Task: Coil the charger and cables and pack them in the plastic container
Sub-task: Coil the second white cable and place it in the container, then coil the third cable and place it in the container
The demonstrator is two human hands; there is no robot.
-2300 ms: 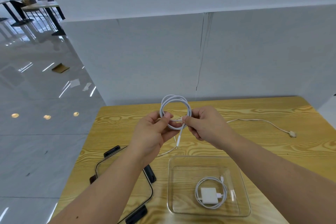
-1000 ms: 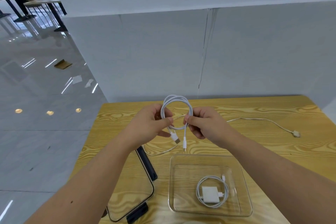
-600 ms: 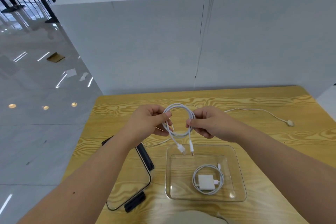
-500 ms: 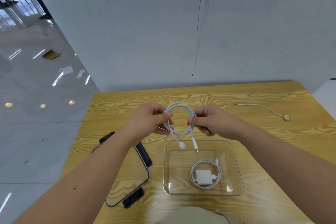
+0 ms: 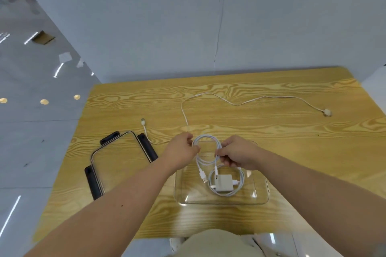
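A coiled white cable [image 5: 206,142] hangs between my two hands just above the clear plastic container [image 5: 261,194]. My left hand [image 5: 181,152] pinches the coil's left side. My right hand [image 5: 238,155] pinches its right side, and the two plug ends dangle down into the container. Inside the container lies a white charger [image 5: 224,182] with its own cable wound in a ring around it. A second white cable [image 5: 250,101] lies loose and uncoiled across the far half of the wooden table, one plug at the far right, the other near the lid.
The container's clear lid [image 5: 112,158] with black clips lies flat to the left of the container. A grey partition wall stands behind the wooden table [image 5: 313,152]. Glossy floor drops away on the left.
Both hands have lowered the coiled cable from chest height down to the container, so its plug ends now hang inside. The view has tilted downward, showing the whole loose cable.
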